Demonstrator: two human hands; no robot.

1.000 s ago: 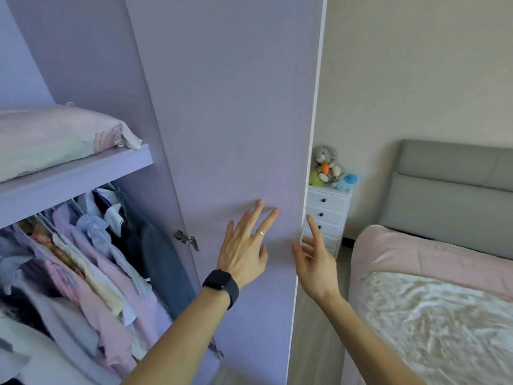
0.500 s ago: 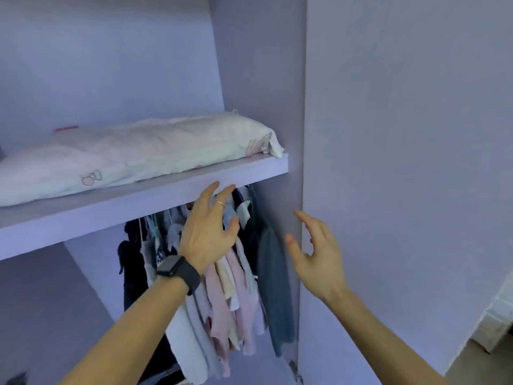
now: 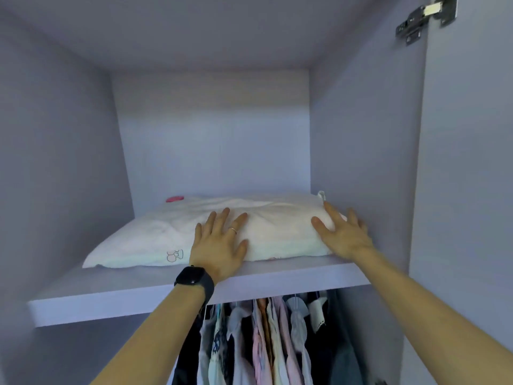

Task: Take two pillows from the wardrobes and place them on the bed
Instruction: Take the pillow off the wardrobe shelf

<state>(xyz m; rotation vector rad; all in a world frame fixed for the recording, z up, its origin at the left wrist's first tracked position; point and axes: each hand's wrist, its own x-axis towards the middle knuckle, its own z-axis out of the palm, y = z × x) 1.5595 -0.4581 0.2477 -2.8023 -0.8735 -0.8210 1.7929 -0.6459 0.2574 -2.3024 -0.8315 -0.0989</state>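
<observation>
White cotton, pillow (image 3: pixel 155 240): lies flat on the wardrobe's upper shelf (image 3: pixel 116 298), close to the front edge, filling most of the width; right end touches or nearly touches the right side panel.
Long axis: runs left to right, parallel to the shelf's front edge, crosswise to both forearms.
Left hand (image 3: pixel 219 243): palm down, fingers spread wide, resting on the pillow's near middle; nothing gripped yet. Black watch (image 3: pixel 194 279) on the wrist, ring on one finger.
Right hand (image 3: pixel 342 232): open and spread, laid against the pillow's right end, thumb on top; not closed on the fabric.
Bearing: pillow sits directly ahead of and under both hands; its left half extends well beyond the left hand, unsupported.
Judgement: grasp about to form; a pull toward the body likely needs the left hand further left, or the loose end will sag.
Pink item (image 3: pixel 175 199): behind the pillow, too hidden to identify.
Below shelf: hanging clothes (image 3: pixel 266 343).
Upper right: door hinge (image 3: pixel 424 18).
Bed: not in view.
</observation>
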